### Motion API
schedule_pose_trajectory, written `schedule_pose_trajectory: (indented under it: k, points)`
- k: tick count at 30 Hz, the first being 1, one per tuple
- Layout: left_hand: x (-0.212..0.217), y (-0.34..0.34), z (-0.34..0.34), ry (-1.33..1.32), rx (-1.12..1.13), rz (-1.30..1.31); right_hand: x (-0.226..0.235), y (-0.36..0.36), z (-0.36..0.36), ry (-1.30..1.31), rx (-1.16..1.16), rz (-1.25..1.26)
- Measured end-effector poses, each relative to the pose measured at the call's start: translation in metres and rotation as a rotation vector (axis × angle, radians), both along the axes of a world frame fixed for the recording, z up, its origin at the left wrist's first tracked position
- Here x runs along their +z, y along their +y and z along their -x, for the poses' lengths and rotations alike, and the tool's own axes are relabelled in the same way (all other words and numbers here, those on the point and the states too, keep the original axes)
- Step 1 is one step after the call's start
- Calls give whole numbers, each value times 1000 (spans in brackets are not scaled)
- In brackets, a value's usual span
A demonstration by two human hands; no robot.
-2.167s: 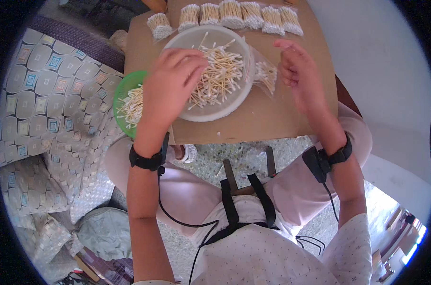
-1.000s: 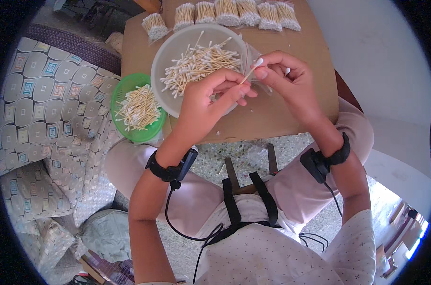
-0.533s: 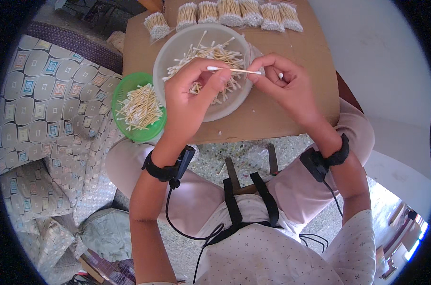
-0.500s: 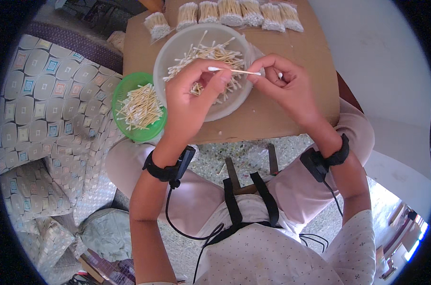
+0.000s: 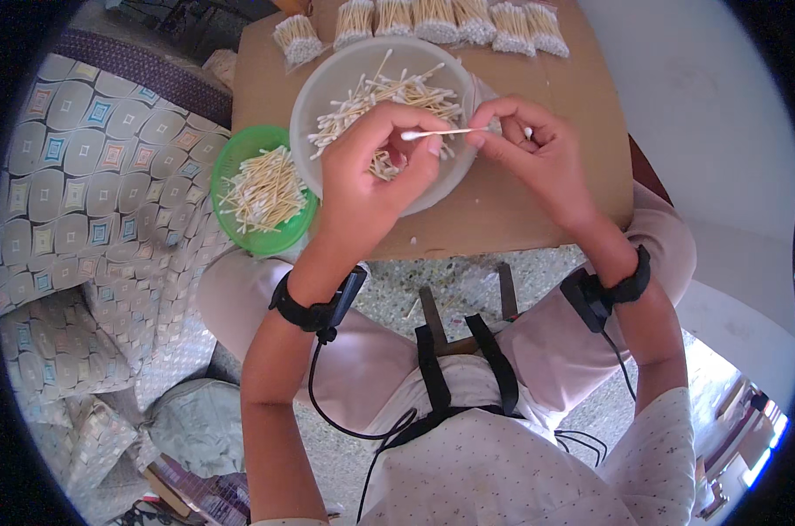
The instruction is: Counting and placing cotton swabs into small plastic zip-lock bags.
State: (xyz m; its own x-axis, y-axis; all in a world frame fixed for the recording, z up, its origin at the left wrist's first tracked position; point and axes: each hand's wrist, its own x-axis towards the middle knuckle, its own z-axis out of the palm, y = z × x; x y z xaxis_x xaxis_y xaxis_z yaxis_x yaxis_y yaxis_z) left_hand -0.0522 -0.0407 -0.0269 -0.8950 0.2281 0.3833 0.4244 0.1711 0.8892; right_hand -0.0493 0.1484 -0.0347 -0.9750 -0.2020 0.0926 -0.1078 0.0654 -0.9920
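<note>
A cotton swab (image 5: 450, 132) is stretched level between my two hands above the white bowl (image 5: 298, 131). My left hand (image 5: 367, 171) pinches its stick between thumb and forefinger, with one white tip sticking out to the left. At the other end, the thumb and forefinger of my right hand (image 5: 546, 167) close over the second tip and hide it. Another white cotton tip (image 5: 528, 132) shows among the curled fingers of my right hand. Loose swabs with pale wooden sticks (image 5: 402, 92) lie in a heap inside the bowl, partly covered by my left hand.
Left of the bowl stands a green basket (image 5: 223, 215) filled with more swabs. Several clear packs of swabs (image 5: 434, 19) line the far side of the cardboard-covered table (image 5: 520, 215). A patterned sofa (image 5: 91, 175) is at the left, a pale wall (image 5: 704, 114) at the right.
My right thumb and forefinger now cover the swab's right tip, which showed before. The whole view has shifted slightly; both hands stay above the bowl.
</note>
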Motion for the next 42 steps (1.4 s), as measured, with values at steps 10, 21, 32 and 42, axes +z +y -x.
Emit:
schedule_pose_trajectory:
  k: [10,21,32,42]
  points:
    - [7,4,-7,-246,11,-18,-3,3,-2,78,-34,-24]
    - [-6,18,-16,9,18,174,-14,-16,-12,-175,-17,353]
    - [-15,18,-15,557,35,475,-1,-17,-12,-513,-52,963]
    - [-14,23,-22,595,-73,451,-4,-14,-17,-534,50,1009]
